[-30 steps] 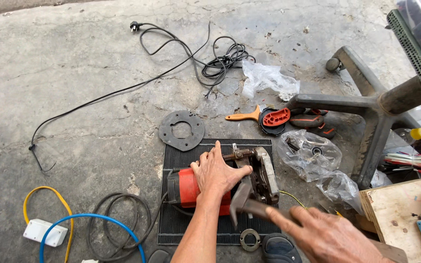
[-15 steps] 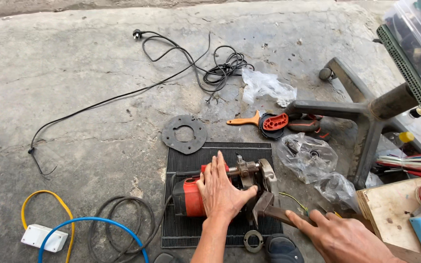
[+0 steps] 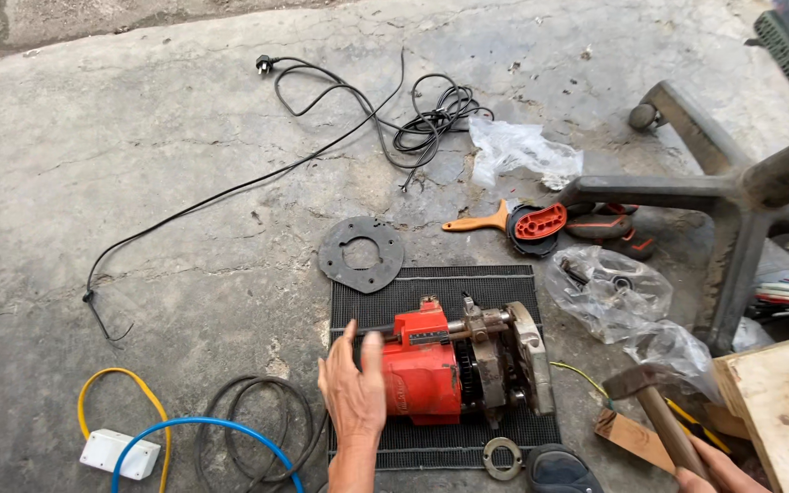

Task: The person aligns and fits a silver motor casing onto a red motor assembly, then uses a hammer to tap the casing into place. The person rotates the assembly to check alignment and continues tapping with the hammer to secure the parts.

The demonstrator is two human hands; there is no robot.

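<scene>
1. Left hand (image 3: 355, 393) lies flat and open, fingers (image 3: 372, 351) stretched out and grasping nothing, palm pressed against the red end of the motor (image 3: 454, 370).
2. The motor lies on its side on a black ribbed mat (image 3: 431, 283) on the concrete floor (image 3: 139, 164); the red casing points toward the left hand, the grey metal gear end toward the right.
3. Right hand (image 3: 719, 470) sits at the bottom right corner, only partly in frame, fingers clenched round the wooden handle of a hammer (image 3: 655, 402); the hammer head hangs near a block of wood (image 3: 632, 436), right of the mat.
4. A metal ring (image 3: 502, 458) rests at the mat's lower edge, just beside a dark rounded object (image 3: 559, 470).
5. A round black gasket plate (image 3: 361, 254) lies on the floor just beyond the mat's top left corner.
6. Farther off, a black power cord (image 3: 321, 137) trails across the concrete.
7. An orange-handled tool (image 3: 513, 221) sits beside a chair base (image 3: 714, 196), with clear plastic bags (image 3: 609, 288) close by.
8. At bottom left, yellow and blue cables (image 3: 139, 420) loop beside a white box (image 3: 120, 452).
</scene>
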